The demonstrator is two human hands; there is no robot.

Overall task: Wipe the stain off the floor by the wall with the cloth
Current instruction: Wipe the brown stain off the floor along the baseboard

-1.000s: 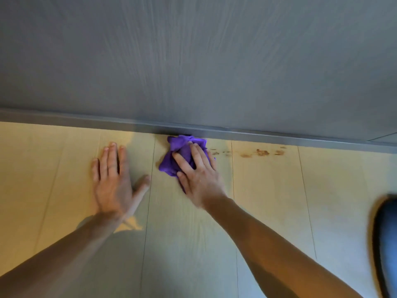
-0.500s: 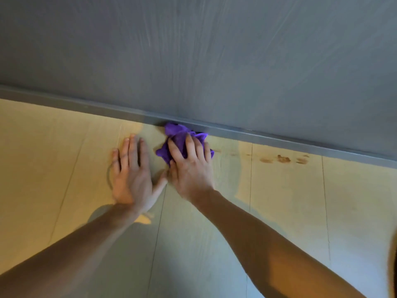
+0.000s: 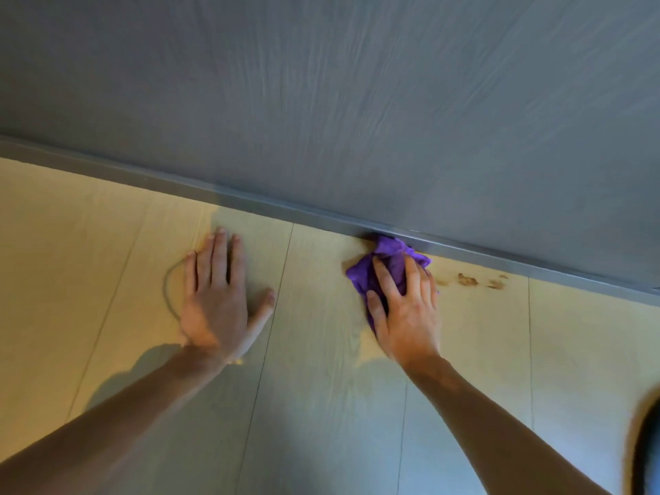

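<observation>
1. One purple cloth lies bunched on the floor, its far end touching the grey skirting board at the foot of the wall. Its long axis runs from that edge back toward the person, slanting a little leftward as it comes nearer.
2. The right hand presses down on the cloth, fingers spread over its top, thumb along its left side; this grip is clamped flat onto the cloth rather than curled round it.
3. The near part of the cloth is hidden under the palm, so its full outline cannot be made out.
4. The stain shows as a few brown smears on the floor just beside the skirting, right of the cloth; the nearest faint smear sits just beside the little finger, the darker ones stay apart from it.
5. The left hand lies flat on the floor, well apart from the cloth, fingers extended toward the wall, grip released and holding nothing.
6. Two bare forearms enter from the lower edge.
7. A dark, blurred shape is cut off at the lower right corner; what it is cannot be told.
</observation>
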